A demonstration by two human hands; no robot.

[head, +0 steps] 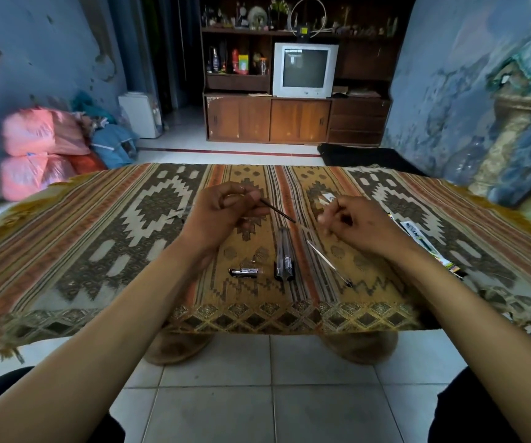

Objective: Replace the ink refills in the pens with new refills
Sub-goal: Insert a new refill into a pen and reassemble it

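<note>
My left hand (222, 212) pinches a thin dark ink refill (278, 212) that slants down to the right above the patterned cloth. My right hand (357, 223) hovers just right of the refill's tip with fingers curled; a clear pen barrel seems pinched in them, but it is blurred. Two capped pens (284, 259) lie side by side below the hands. A loose refill (328, 262) lies diagonally to their right. A short black pen part (244, 272) lies to their left.
The table is covered by a woven patterned cloth (130, 238). Refill packaging (424, 241) lies near the right edge, and a small white card (328, 198) sits behind my right hand. Tiled floor and my feet show below the table's front edge.
</note>
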